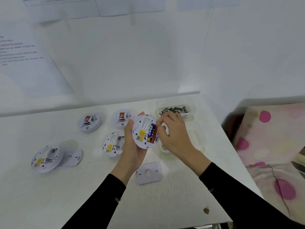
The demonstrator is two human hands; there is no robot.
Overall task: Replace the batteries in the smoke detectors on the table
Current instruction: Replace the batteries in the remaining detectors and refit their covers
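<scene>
My left hand (132, 149) grips a white round smoke detector (143, 131) with its back towards me, above the table. Its battery bay holds a blue-and-yellow battery (150, 133) and a red one (154, 134). The fingertips of my right hand (173, 134) pinch at the red battery on the detector's right edge. Two detectors lie back-up with bare battery bays, one at centre (113, 144) and one at left (46, 158). Two more detectors (90, 122) (122, 119) sit face-up at the back.
A clear tray (189, 115) with several dark batteries stands at the back right. A second clear tray (196, 141) lies under my right hand. Mounting plates lie near me (149, 172) and at left (71, 157). The white table's (181, 204) right edge borders a pink-spotted bed cover (272, 146).
</scene>
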